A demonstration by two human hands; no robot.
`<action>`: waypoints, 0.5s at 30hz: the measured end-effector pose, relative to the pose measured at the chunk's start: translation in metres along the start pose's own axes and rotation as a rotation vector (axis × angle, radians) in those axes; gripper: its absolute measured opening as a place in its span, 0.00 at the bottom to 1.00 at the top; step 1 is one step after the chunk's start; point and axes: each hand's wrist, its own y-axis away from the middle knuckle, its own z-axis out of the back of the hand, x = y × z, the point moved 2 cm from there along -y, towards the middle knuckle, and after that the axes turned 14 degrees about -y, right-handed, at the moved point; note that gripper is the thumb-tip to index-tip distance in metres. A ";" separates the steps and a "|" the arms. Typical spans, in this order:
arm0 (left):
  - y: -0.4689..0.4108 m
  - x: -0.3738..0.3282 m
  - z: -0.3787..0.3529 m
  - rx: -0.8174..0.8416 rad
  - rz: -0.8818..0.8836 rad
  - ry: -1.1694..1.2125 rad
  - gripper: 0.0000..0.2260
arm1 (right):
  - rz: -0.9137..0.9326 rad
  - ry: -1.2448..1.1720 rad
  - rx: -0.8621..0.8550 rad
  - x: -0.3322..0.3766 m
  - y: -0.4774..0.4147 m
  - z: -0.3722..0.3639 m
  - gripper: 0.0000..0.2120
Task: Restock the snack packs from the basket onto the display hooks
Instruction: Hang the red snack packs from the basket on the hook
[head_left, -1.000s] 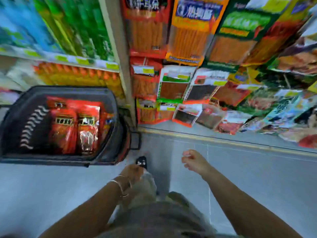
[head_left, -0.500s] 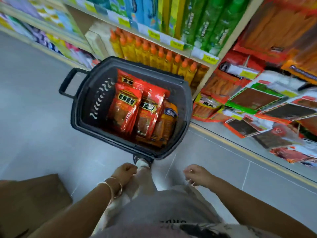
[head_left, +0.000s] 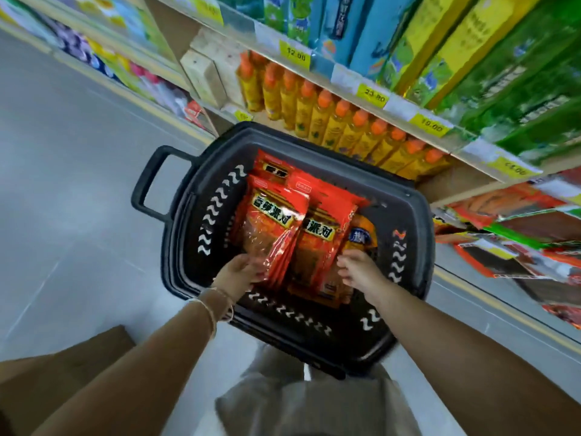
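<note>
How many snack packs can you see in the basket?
4 showing: front red pack in the left hand, back red pack behind it, middle red pack beside it, orange pack by the right hand. More may be stacked underneath.

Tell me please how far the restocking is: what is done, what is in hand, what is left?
Done: packs hang on the display at right; whether any are new I cannot tell. In hand: the left hand grips the lower end of a red pack in the basket; the right hand reaches in, open. Left: other red packs and an orange pack lie in the basket.
</note>
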 end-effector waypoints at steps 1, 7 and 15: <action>-0.011 0.000 0.001 0.000 0.007 0.018 0.10 | -0.015 -0.036 -0.032 0.000 -0.012 -0.001 0.03; -0.061 0.013 -0.007 0.035 0.096 0.105 0.07 | -0.058 -0.052 -0.180 0.002 -0.074 -0.008 0.12; -0.063 0.025 -0.018 -0.041 0.163 0.066 0.05 | 0.094 0.072 -0.247 0.007 -0.073 -0.020 0.12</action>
